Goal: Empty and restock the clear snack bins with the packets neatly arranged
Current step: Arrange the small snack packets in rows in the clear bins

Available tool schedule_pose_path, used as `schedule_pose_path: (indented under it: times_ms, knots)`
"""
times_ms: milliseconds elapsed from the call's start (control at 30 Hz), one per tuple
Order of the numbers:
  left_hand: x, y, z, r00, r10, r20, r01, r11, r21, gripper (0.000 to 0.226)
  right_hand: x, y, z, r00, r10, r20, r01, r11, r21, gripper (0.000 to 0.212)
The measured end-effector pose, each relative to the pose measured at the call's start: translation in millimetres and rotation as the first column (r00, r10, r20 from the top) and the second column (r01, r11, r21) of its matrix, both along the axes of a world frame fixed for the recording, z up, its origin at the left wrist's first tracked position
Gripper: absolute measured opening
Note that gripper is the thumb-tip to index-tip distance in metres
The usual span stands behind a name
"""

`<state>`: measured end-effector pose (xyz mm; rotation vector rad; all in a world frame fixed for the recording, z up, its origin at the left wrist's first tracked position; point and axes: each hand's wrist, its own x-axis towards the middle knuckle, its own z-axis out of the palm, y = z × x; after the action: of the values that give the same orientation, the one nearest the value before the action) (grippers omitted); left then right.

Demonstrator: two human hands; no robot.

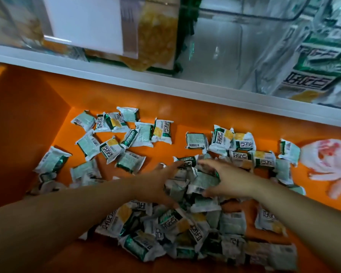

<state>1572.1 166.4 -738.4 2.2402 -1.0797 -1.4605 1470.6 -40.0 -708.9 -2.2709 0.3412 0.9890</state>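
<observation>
Several white, green and yellow snack packets (185,223) lie scattered and heaped on an orange surface (37,119). My left hand (158,182) and my right hand (226,178) reach into the middle of the heap from either side, fingers spread. Between the two hands sits a bunch of packets (193,182), which both hands touch. A clear snack bin (220,46) stands on the white shelf above, its near part bare, with more packets (319,62) at its right.
The white shelf edge (165,83) runs across above the orange surface. Another clear bin (156,36) with yellow snacks and a white label stands at the upper left. A crumpled white and red plastic bag (329,164) lies at the right.
</observation>
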Motion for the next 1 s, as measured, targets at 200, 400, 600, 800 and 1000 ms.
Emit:
schedule_pose_path:
  times_ms: [200, 400, 600, 800, 1000]
  knots:
    - [0, 1, -3, 0.981, 0.194, -0.012, -0.193, 0.964, -0.183, 0.116, -9, -18, 2, 0.997, 0.071, -0.028, -0.073, 0.995, -0.066, 0.085]
    - [15, 3, 5, 0.995, 0.096, -0.004, -0.096, 0.986, -0.139, 0.107, 11, -11, 1, 0.982, 0.186, 0.017, -0.183, 0.978, -0.098, 0.093]
    - [19, 3, -7, 0.994, 0.103, -0.026, -0.105, 0.982, -0.158, 0.079, 35, -5, -3, 0.934, 0.330, -0.139, -0.337, 0.941, -0.034, 0.105]
    - [7, 6, -14, 0.994, 0.034, 0.108, 0.000, 0.953, -0.302, 0.073, 30, 3, -9, 0.922, 0.356, -0.156, -0.368, 0.928, -0.058, 0.109]
    - [14, 11, -11, 0.900, -0.244, 0.360, 0.365, 0.875, -0.319, 0.063, 13, 0, -8, 0.937, 0.337, -0.088, -0.335, 0.942, 0.039, 0.099]
